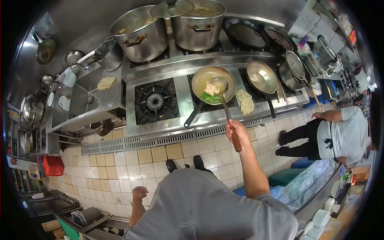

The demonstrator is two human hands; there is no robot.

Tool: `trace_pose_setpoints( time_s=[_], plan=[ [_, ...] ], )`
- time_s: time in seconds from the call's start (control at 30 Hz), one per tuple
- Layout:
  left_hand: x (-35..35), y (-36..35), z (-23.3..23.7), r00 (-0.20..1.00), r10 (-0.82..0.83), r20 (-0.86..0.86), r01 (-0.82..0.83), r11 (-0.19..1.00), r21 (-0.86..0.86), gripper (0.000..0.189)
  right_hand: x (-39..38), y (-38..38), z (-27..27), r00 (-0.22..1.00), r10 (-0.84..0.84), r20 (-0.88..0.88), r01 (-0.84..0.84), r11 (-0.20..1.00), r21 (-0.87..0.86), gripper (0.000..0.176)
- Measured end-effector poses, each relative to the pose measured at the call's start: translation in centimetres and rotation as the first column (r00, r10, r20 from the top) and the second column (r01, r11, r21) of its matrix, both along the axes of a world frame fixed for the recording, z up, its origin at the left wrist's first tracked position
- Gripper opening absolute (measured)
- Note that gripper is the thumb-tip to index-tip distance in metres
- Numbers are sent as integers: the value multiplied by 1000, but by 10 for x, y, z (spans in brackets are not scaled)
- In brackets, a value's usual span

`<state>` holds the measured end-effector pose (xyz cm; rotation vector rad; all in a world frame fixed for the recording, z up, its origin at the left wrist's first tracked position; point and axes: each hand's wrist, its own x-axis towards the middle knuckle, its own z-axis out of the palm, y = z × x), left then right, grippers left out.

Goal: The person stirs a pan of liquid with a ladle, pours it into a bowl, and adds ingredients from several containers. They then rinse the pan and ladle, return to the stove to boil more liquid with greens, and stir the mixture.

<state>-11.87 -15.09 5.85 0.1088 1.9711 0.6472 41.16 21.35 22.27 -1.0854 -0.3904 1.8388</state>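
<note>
My right hand [237,131] is wrapped round the wooden handle of a ladle [225,105]. Its metal bowl dips into a frying pan [195,85] on the stove, beside a pale lump of food [212,89] and some green vegetables [211,98] in yellowish liquid. The pan's black handle points toward me, with no hand on it. Down at my left side hangs my left hand [140,193], empty, its fingers loosely bent and apart. A crumpled pale cloth [245,101] lies just right of the pan.
A second pan [262,77] sits on the right burner, a bare burner [155,101] on the left. Two large stockpots [142,42] stand behind. At left is a sink [86,98] with a cloth on its edge. A co-worker [340,132] stands at right, near plastic-covered bins [300,194].
</note>
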Motion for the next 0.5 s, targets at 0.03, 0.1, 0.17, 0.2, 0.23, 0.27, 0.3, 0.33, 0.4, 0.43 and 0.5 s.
trace_pose_setpoints(
  time_s=[0.03, 0.1, 0.17, 0.2, 0.23, 0.27, 0.3, 0.33, 0.4, 0.43, 0.5],
  plan=[
    [0, 0, -2, 1000, 0, 1, 0, 1000, 0, 12, 0, 0, 1, 1000, 11, -2, -11, 1000, -10, 13],
    [-2, -1, -6, 1000, 8, -16, -8, 1000, -10, 12, -1, 1, 1, 998, -3, -57, 2, 1000, -23, 14],
    [-3, -5, -9, 1000, 17, -1, -17, 1000, 0, 12, -6, 1, 7, 993, -17, -113, 13, 999, -36, 15],
    [-5, -6, -10, 1000, 19, 13, -19, 1000, 7, 11, -8, -1, 11, 1000, 10, 5, -10, 999, -31, 16],
    [-3, -4, -5, 1000, 20, 14, -20, 1000, 8, 11, -11, -2, 14, 992, 37, 124, -34, 999, -28, 16],
    [0, -2, 1, 1000, 13, 11, -13, 1000, 2, 12, -12, -2, 14, 992, 38, 124, -35, 999, -27, 16],
    [2, 0, 7, 1000, 6, 8, -5, 1000, -6, 13, -14, -4, 12, 990, 39, 137, -40, 999, 4, 17],
    [1, -2, 5, 1000, 6, 9, -6, 1000, -7, 13, -15, -5, 11, 988, 39, 151, -45, 998, 34, 17],
    [0, -6, 2, 1000, 1, 21, -1, 1000, -4, 15, -8, 2, 4, 1000, 12, 10, -12, 1000, 4, 18],
    [0, -7, 1, 1000, 1, 21, -1, 1000, -4, 15, -5, 4, 2, 991, -23, -132, 19, 999, -28, 18],
    [-1, -7, -1, 1000, -3, -2, 2, 999, -42, 16, -2, 3, -3, 992, -19, -128, 16, 1000, -27, 21]
  ],
)
